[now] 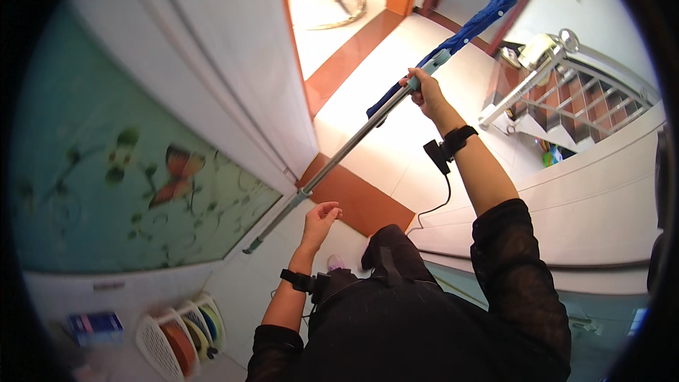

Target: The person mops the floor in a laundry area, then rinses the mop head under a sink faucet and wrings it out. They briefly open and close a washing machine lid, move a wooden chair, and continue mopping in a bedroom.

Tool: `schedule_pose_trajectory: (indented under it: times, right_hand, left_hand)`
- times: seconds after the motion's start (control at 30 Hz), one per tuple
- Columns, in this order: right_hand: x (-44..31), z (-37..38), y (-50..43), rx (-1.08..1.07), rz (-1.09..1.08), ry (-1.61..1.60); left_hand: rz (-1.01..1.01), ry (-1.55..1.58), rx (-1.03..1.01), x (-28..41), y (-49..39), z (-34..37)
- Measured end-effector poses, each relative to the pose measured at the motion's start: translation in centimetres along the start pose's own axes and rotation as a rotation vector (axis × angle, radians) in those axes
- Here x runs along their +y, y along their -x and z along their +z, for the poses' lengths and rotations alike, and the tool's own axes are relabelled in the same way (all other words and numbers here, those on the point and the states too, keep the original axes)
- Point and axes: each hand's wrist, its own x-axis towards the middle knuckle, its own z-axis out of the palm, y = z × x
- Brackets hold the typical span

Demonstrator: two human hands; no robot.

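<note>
A flat mop with a metal telescopic pole (355, 143) and a blue cloth head (469, 26) is held up at a slant across the view. My right hand (423, 93) is closed round the pole's light green grip, close beside the mop head. My left hand (320, 218) holds nothing; its fingers are curled but apart, a little to the right of the pole's lower part. The pole's far end (252, 246) points down to the left, near a green glass panel with a butterfly pattern (175, 175).
A doorway with a reddish-brown threshold (360, 191) lies ahead. Beyond it, a metal stair railing (530, 82) stands beside steps at the right. A white rack (175, 339) with coloured discs and a blue box (95, 328) are at the lower left. A white door (583, 201) is at the right.
</note>
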Motion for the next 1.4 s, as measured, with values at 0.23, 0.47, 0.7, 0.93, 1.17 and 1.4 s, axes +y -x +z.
schedule_pose_trajectory:
  times: [0.23, 0.47, 0.7, 0.93, 1.17, 1.4]
  right_hand:
    - [-7.0, -14.1, -13.5, 0.055, -0.088, -0.060]
    - [-14.1, -23.4, -28.0, 0.068, -0.037, -0.051]
    - [-24.6, -31.5, -44.6, 0.104, -0.011, -0.002]
    - [-33.6, -39.9, -62.9, 0.133, 0.002, -0.024]
    - [-42.3, -51.2, -81.1, 0.145, -0.051, -0.181]
    - [-42.7, -61.8, -97.1, 0.242, -0.006, -0.506]
  left_hand:
    - [-0.429, 0.652, -0.058, 5.9, -15.8, 10.6]
    - [-0.792, 1.209, -0.047, 10.2, -32.6, 22.0]
    - [-0.780, 1.322, 0.253, 15.8, -51.4, 36.0]
    - [-0.770, 1.282, 0.147, 18.6, -72.5, 47.2]
    - [-0.818, 1.288, 0.143, 27.2, -97.4, 58.0]
    - [-0.427, 1.260, -0.071, 39.0, -115.7, 64.3]
